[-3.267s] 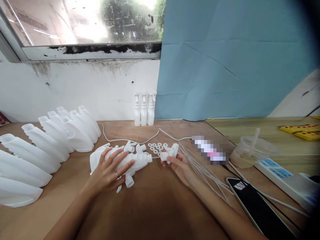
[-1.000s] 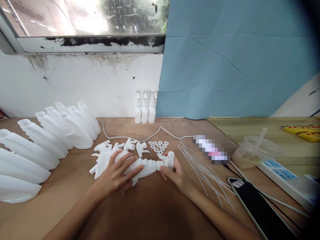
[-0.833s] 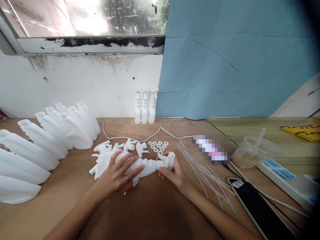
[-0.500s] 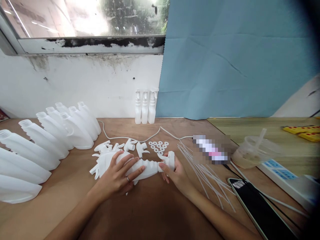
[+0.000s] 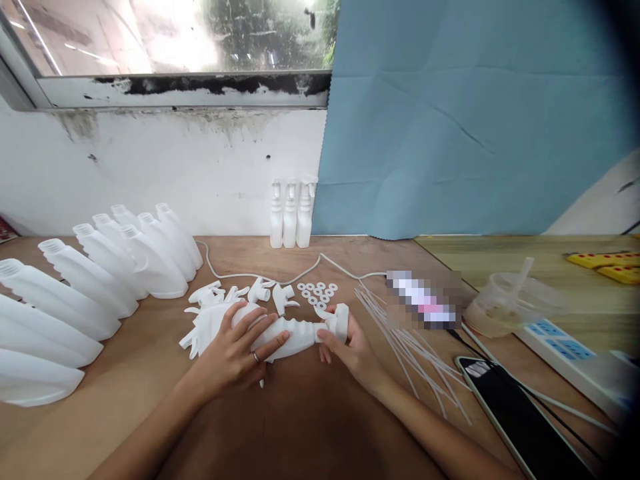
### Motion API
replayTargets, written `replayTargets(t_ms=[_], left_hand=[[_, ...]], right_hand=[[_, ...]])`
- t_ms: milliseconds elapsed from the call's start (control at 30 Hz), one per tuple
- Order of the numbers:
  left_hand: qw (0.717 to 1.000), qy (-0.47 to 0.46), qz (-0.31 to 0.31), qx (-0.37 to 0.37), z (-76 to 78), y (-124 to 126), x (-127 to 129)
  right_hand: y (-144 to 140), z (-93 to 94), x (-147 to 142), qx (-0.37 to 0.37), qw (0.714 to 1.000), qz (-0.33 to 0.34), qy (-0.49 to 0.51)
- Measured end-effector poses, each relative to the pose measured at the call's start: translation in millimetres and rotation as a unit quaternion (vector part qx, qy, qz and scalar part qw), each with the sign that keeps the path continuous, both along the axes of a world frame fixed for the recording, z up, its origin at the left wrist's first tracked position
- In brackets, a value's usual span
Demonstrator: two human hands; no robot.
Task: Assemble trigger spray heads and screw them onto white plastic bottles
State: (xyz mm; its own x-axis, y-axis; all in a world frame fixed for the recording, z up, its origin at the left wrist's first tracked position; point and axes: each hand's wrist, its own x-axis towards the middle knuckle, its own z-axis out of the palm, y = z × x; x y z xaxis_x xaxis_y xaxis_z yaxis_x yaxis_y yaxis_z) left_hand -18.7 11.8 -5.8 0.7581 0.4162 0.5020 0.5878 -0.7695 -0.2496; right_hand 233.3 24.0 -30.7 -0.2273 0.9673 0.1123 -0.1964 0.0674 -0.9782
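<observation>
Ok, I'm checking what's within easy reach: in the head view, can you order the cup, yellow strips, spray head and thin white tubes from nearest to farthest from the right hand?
1. Spray head: in the right hand itself.
2. Thin white tubes: just to its right.
3. Cup: farther right, beyond the tubes.
4. Yellow strips: at the far right edge.

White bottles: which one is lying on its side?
The bottle under the left hand, neck toward the right hand; the bottle row and three spray bottles stand upright.
</observation>
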Motion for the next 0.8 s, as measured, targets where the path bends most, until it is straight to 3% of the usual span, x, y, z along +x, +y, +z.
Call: replayTargets(t_ms=[133,333,800], left_hand=[[1.000,-0.004,-0.006,0.012,-0.2,-0.1,0.8],[1.000,-0.006,0.007,0.020,0.3,1.3,-4.1],[1.000,-0.015,-0.005,-0.005,1.8,-3.8,3.2]], right_hand=[[0.6,-1.6,-1.9,-0.018,0.999,-0.028,0.023],[-0.9,1.4,-0.6,0.016,0.998,0.044,0.049],[-3.6,-3.8,-4.1,0.004,0.994,-0.019,0.108]])
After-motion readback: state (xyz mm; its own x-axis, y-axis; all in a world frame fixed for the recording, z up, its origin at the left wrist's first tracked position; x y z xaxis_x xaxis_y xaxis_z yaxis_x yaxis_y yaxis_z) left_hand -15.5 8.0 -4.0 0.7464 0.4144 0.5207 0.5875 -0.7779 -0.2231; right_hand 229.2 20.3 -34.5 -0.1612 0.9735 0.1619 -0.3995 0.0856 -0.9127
